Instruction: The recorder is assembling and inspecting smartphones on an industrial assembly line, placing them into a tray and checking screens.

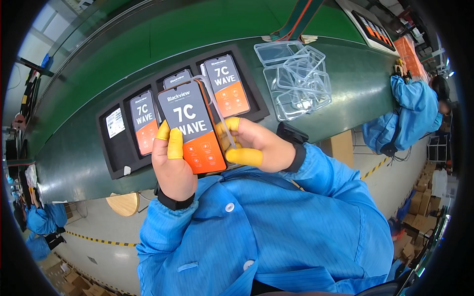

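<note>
Between my hands is a smartphone (pixel 190 126) with a grey and orange film on its front, tilted above a black tray (pixel 114 167). My left hand (pixel 173 175), in yellow finger cots, grips its left edge. On the phone's right side a clear phone case (pixel 215 101) stands partly off the edge. My right hand (pixel 269 148), also with yellow finger cots, pinches this case near the phone's lower right side. Whether the case touches the phone's back is hidden. In the tray lie similar phones (pixel 143 121), one of them partly covered by the held phone.
Several clear phone cases (pixel 296 81) lie in a loose pile on the green bench (pixel 350 84), right of the tray. A white label (pixel 115 123) sits in the tray's left compartment. Another phone tray (pixel 374 30) stands far right, near a person in blue (pixel 407 113).
</note>
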`<state>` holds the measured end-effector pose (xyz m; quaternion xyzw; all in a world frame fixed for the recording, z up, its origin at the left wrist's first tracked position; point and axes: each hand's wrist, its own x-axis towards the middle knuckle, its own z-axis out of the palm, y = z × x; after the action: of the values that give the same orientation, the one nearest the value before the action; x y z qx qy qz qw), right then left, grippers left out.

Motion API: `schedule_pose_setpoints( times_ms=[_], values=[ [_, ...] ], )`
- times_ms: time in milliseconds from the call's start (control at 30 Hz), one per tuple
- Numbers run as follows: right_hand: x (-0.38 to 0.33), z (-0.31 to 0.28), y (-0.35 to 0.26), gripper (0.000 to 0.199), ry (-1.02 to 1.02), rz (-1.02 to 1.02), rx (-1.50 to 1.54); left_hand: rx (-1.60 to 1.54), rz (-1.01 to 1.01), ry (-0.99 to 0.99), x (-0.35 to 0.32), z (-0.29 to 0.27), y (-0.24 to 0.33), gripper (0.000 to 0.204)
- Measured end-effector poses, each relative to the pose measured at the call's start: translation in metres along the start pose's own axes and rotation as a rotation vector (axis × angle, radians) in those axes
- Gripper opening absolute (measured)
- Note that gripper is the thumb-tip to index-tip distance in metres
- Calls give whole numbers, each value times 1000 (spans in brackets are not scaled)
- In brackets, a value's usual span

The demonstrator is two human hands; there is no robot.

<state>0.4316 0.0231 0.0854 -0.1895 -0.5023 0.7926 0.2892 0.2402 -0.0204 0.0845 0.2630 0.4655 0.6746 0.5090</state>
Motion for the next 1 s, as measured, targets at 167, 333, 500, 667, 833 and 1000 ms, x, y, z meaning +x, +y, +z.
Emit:
schedule_pose_setpoints(
  times_ms=[167, 333, 500, 667, 833, 1000],
  values=[
    [15, 17, 26, 26, 268, -177, 59, 55, 7, -11, -9, 16, 2, 36],
    [8, 29, 31, 25, 347, -187, 38, -39, -3, -60, -14, 15, -1, 36],
    [4, 29, 30, 24, 259, -194, 80, 7, -93, -180, -13, 6, -4, 41],
    [5, 38, 30, 25, 297, -210, 60, 7, -94, -162, -14, 10, -5, 40],
    [-3, 30, 39, 30, 228, -182, 34, -103, -141, -151, -16, 7, 2, 42],
    [-11, 30, 34, 33, 122, -99, -34, 177, -116, -448, -8, -12, 27, 44]
  ],
)
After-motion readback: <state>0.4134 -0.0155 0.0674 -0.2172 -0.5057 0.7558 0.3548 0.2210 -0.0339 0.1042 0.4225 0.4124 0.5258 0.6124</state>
